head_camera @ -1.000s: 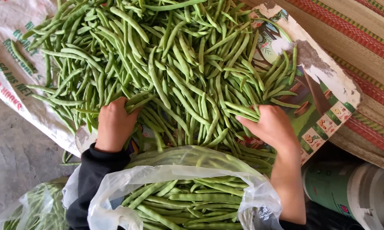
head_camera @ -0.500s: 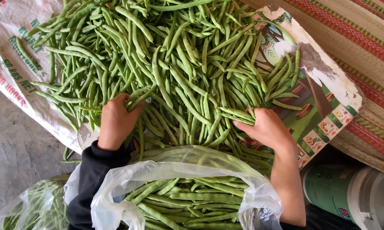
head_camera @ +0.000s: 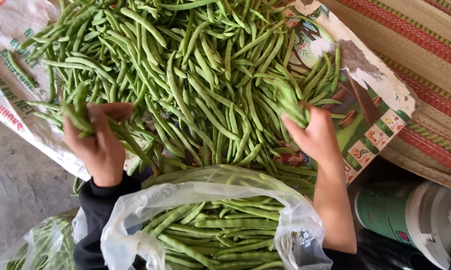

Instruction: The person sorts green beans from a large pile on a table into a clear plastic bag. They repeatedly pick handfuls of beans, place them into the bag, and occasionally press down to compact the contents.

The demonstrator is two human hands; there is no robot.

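The left hand [head_camera: 99,145] is lifted off the bean pile [head_camera: 200,75], its fingers curled shut around a small bunch of beans [head_camera: 80,112]; a few of them trail down past the palm toward the near edge of the sack [head_camera: 15,70]. The right hand [head_camera: 313,137] has its grip closed on another bunch [head_camera: 290,100] at the pile's right side, above the printed cardboard [head_camera: 375,100] that lies under the heap. Both bunches run with their long axes roughly pointing away from the person, like most of the pile.

The open plastic bag [head_camera: 210,225] sits just below and between the two hands, its mouth turned up and already holding beans laid mostly crosswise. Neither hand is clearly nearer to it; the right forearm runs along the bag's right rim, while the left wrist, in a dark sleeve [head_camera: 98,215], is at its left rim. A second bag of beans [head_camera: 40,245] lies at the lower left on the concrete floor [head_camera: 15,185]. A green and white container [head_camera: 410,220] lies at the lower right, beside a striped woven mat [head_camera: 425,55].
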